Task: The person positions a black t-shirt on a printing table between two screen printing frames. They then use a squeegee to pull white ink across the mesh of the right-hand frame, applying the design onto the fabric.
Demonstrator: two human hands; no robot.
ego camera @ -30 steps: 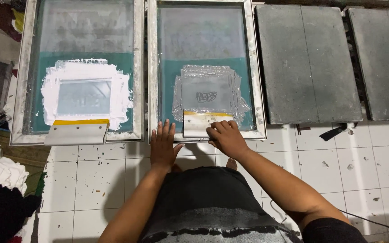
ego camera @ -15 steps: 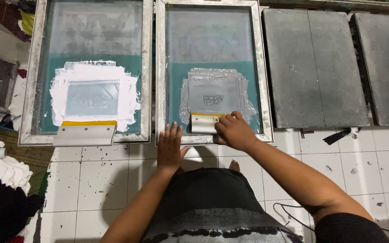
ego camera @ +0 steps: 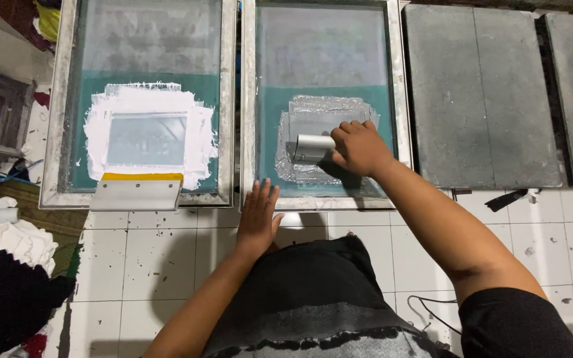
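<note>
Two aluminium-framed printing screens lie side by side on a white tiled surface. My right hand [ego camera: 359,147] grips a metal-handled squeegee [ego camera: 313,147] on the mesh of the right screen [ego camera: 396,99], over a patch of silvery-grey ink [ego camera: 313,109]. My left hand [ego camera: 258,215] lies flat, fingers apart, on the near frame edge of that screen and the tiles. The left screen [ego camera: 53,132] carries a square ring of white ink [ego camera: 193,132], with a second squeegee [ego camera: 137,192], yellow-bladed, resting at its near edge.
Two dark grey flat boards [ego camera: 479,99] lie to the right of the screens. A pile of white and black cloth [ego camera: 8,272] sits at the lower left. A black strip [ego camera: 505,199] lies on the tiles [ego camera: 160,265] near the boards.
My right hand has pushed the squeegee away from the near frame edge up into the middle of the right screen. My left hand has stayed at the frame's near edge.
</note>
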